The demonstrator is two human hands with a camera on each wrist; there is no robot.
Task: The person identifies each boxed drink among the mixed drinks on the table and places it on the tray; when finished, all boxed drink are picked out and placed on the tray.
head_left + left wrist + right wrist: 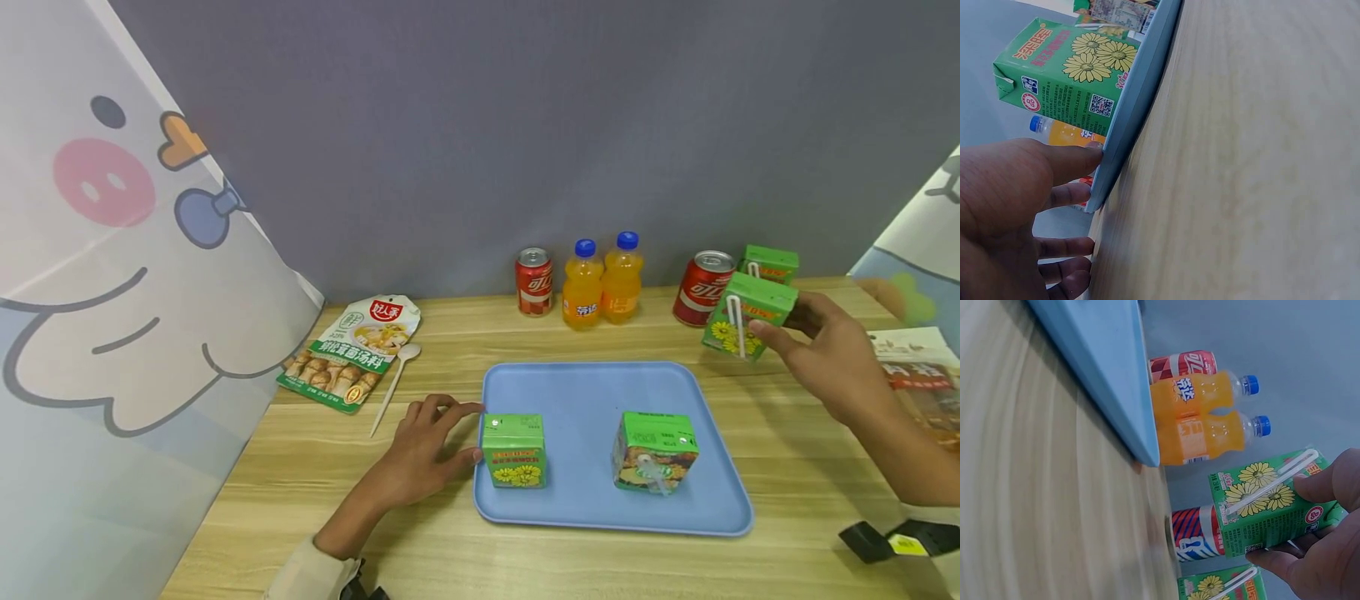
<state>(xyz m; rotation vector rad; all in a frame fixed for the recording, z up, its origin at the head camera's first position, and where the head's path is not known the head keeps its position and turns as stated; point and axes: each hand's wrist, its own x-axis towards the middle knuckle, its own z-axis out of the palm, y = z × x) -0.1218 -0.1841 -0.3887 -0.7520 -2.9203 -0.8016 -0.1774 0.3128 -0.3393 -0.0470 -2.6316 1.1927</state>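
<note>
The right hand (832,354) grips a green drink carton (750,315) with a white straw, thumb on its front, held above the table at the right. In the right wrist view that carton (1266,500) hangs clear of the table. At the left rim of the blue tray (585,517), the left hand (423,454) rests with fingers spread, its thumb touching the rim (1129,112) in the left wrist view. One carton (515,450) stands at the tray's left beside that hand; another (654,452) stands at its right, turned at an angle.
Behind the tray stand a red can (534,282) and two orange bottles (582,287). A second can (703,287) and a carton (770,262) are at the back right. A mushroom packet (348,354) and white spoon (393,387) lie left; another packet (918,383) lies right.
</note>
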